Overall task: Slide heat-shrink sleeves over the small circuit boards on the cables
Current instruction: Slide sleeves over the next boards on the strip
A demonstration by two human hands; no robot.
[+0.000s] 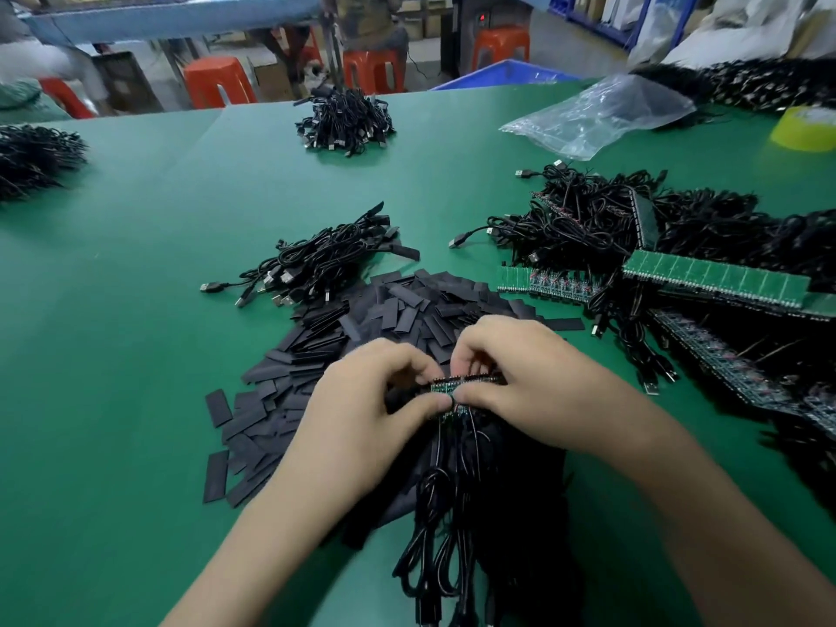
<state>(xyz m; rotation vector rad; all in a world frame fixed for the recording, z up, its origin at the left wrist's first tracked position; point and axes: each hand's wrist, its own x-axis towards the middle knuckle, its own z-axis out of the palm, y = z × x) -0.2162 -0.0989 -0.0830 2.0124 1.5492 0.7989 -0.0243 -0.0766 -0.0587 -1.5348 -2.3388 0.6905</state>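
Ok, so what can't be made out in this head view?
- Whether any board on the board strip is already sleeved: the left hand and the right hand cover most of it.
- Parts on that strip: too small.
- Lower ends of the cables: cut off by the bottom edge.
- Yellow roll: blurred, cut by the right edge.

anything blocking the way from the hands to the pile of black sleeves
Nothing visible does. The sleeve pile lies on the green mat directly beyond the left hand and right hand. Both pinch the strip of circuit boards, so one would probably have to let go to pick a sleeve.
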